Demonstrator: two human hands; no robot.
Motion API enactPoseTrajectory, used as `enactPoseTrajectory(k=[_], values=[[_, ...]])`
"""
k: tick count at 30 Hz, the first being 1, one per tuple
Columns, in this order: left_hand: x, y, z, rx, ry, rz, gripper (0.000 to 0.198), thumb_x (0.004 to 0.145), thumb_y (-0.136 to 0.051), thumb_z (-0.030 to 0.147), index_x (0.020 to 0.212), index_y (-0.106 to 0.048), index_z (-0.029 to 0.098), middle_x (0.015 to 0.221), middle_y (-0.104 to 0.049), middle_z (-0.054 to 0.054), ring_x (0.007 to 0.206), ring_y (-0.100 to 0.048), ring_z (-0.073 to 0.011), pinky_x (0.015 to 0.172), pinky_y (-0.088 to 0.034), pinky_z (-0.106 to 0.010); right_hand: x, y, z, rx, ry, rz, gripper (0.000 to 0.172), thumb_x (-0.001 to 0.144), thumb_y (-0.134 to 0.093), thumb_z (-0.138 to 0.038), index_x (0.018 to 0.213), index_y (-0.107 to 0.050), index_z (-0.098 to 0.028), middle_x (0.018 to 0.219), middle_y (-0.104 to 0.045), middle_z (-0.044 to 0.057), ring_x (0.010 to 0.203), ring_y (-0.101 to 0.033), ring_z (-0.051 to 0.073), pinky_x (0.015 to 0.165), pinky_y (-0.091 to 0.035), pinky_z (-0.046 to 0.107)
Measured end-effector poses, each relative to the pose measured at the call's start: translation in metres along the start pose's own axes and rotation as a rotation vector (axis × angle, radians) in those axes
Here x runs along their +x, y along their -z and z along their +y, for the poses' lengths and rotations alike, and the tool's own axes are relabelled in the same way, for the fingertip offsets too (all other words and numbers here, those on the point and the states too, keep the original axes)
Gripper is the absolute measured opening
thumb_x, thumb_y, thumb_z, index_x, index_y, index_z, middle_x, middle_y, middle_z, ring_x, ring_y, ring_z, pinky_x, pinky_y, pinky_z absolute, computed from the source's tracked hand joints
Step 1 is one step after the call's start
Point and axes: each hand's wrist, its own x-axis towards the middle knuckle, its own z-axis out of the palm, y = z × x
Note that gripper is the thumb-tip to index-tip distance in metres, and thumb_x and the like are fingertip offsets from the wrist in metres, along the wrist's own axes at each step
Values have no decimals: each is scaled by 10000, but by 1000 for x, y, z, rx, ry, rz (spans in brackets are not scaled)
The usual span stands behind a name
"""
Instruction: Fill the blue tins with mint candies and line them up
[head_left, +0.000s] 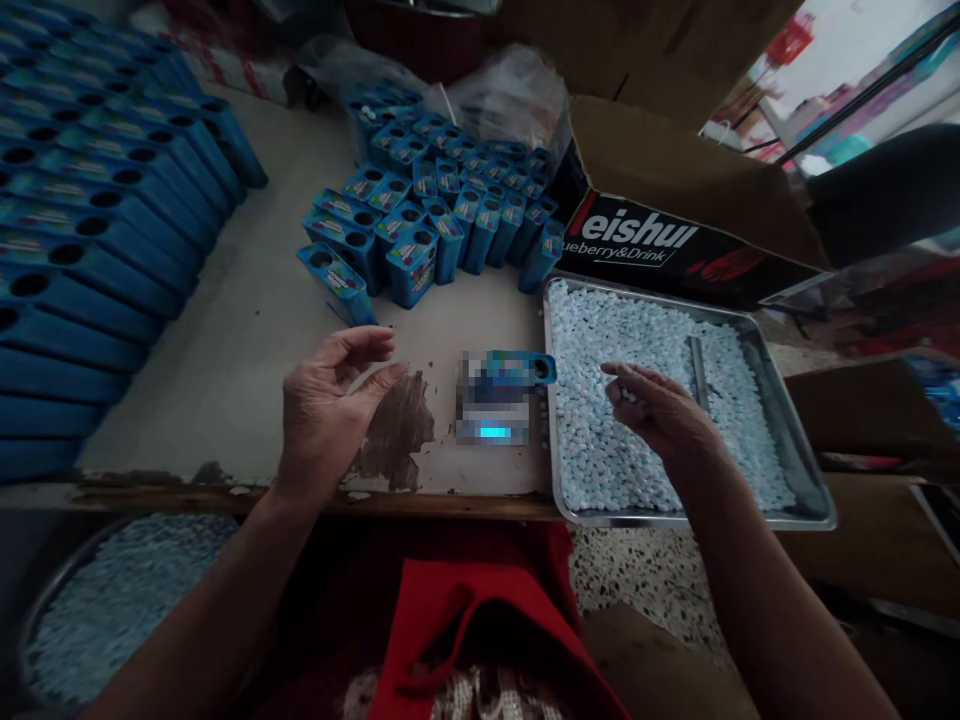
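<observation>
Beyond the tray (pixel 810 490) stands a carton (pixel 637 245), seemingly touching.

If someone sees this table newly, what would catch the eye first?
Probably the glowing cyan display near the centre, with a single blue container just beyond it. Next come the packed rows of blue containers at far left and the metal tray of pale pellets at right, where the right hand holds a few.
</observation>
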Motion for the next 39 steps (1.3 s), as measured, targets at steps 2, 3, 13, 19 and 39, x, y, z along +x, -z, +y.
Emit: enactPoseTrajectory(k=[2, 3, 13, 19, 39], values=[[-2, -4, -1, -4, 14, -15, 363, 821, -865, 279, 1162, -775, 192, 1070, -781, -47, 984, -742, -178, 1022, -626, -340, 0, -1, -2, 13, 2, -23, 384, 760, -949, -312, 1063, -819, -114, 708, -636, 6, 529, -437, 30, 439, -369, 102], [-4, -6, -1, -2, 13, -22, 359, 818, -865, 279, 1156, -777, 194, 1064, -782, -50, 988, -743, -188, 1021, -628, -350, 1, -2, -4, 34, -7, -34, 394, 729, -964, -275, 1056, -818, -112, 710, -636, 3, 532, -440, 25, 447, -374, 96], [-11, -20, 3, 58, 9, -119, 327, 828, -860, 351, 1132, -777, 262, 1088, -782, -51, 1038, -746, -271, 1055, -616, -481, 3, -8, -7, 268, -97, -102, 329, 688, -918, -138, 980, -768, -121, 773, -633, -3, 550, -447, 19, 499, -455, 93], [-10, -28, 4, 81, -18, -180, 377, 843, -848, 354, 1198, -756, 268, 1171, -766, -58, 1124, -725, -257, 1100, -595, -450, -1, -24, -8, 125, 28, -141, 302, 793, -923, -332, 965, -778, -132, 732, -597, -5, 534, -428, 33, 458, -384, 133], [5, -44, 5, 235, 59, -348, 658, 784, -868, 408, 1386, -633, 284, 1420, -644, -68, 1238, -652, -279, 1103, -554, -473, -3, -97, -57, -1167, 737, -376, 129, 877, -820, -183, 1003, -817, -207, 829, -753, 1, 728, -638, 144, 706, -436, 282]])
